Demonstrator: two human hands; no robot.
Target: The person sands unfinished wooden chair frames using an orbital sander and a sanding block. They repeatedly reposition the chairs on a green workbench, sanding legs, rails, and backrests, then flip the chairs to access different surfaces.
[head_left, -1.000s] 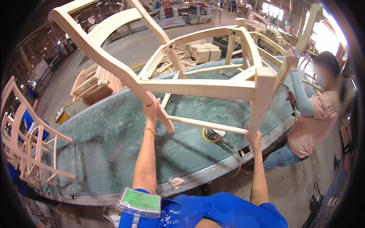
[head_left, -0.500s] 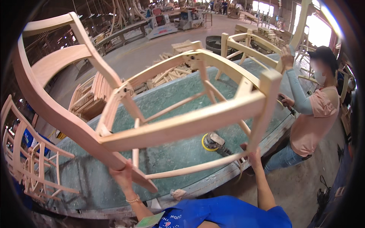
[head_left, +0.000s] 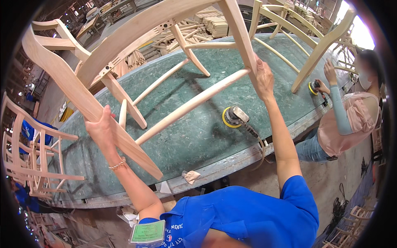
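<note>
An unfinished pale wooden chair frame (head_left: 136,37) hangs tilted in the air over a green worktable (head_left: 194,136). My left hand (head_left: 101,130) grips one long curved back leg at the lower left. My right hand (head_left: 262,78) grips a straight front leg near the middle of the view. Thin round stretchers run between the legs. A yellow-padded orbital sander (head_left: 235,117) lies on the table just below my right arm, its cord trailing to the table edge.
A co-worker in a pink top (head_left: 351,120) at the right sands another chair frame (head_left: 318,49) with a second sander (head_left: 314,87). More bare chair frames (head_left: 33,157) stand at the left. A crumpled rag (head_left: 191,176) lies on the table's front edge. Stacked wood parts (head_left: 215,25) sit behind.
The chair frame has swung down and turned, its legs now closer to the table. My left hand rose along the curved leg; my right hand came higher on the straight leg.
</note>
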